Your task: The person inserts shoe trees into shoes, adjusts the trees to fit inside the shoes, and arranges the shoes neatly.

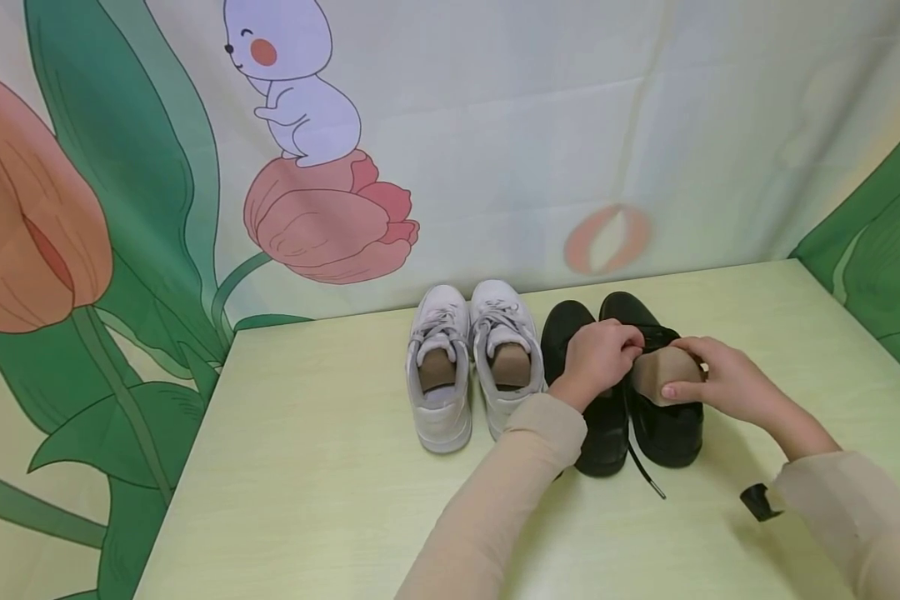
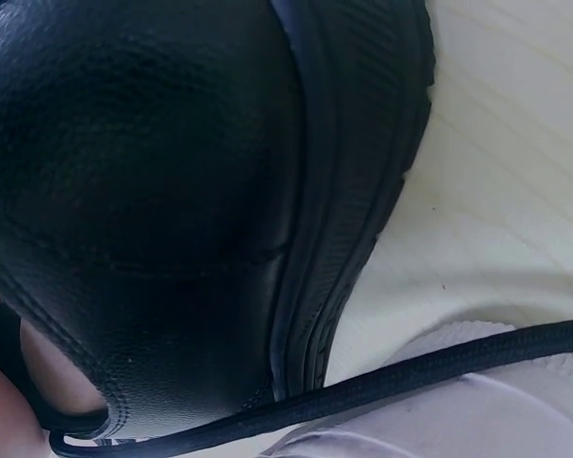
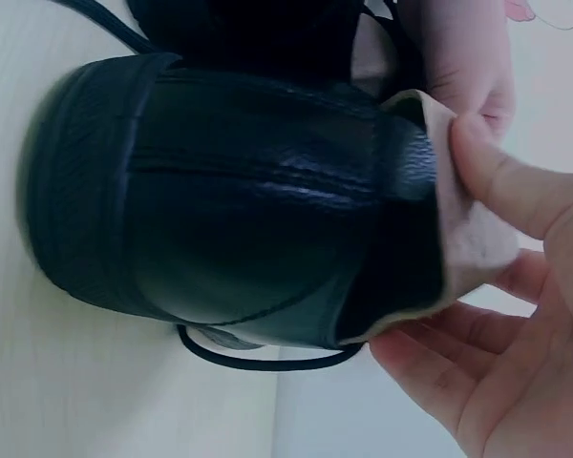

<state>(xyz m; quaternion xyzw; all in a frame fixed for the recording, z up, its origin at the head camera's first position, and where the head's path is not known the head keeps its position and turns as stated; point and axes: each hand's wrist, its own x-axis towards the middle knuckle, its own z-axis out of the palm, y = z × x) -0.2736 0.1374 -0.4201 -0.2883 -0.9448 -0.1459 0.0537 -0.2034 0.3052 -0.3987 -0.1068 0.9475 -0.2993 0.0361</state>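
Observation:
A pair of black lace-up shoes stands on the table. Into the opening of the right black shoe (image 1: 667, 437) goes a stiff tan insert (image 1: 658, 375), its upper end standing out of the collar. My right hand (image 1: 731, 379) holds that insert, thumb on one side and fingers on the other, as the right wrist view also shows. At the lacing of the same shoe, the curled fingers of my left hand (image 1: 598, 354) grip its front edge; the fingertips are partly hidden. The left black shoe (image 1: 603, 446) lies beneath my left wrist. A loose black lace (image 1: 648, 475) trails between the shoes.
To the left stands a pair of white sneakers, the left sneaker (image 1: 442, 425) and the right sneaker (image 1: 498, 300), with brown inserts inside. A printed cloth (image 1: 495, 150) hangs behind the pale table (image 1: 307, 467). A small black device (image 1: 759, 502) sits by my right cuff.

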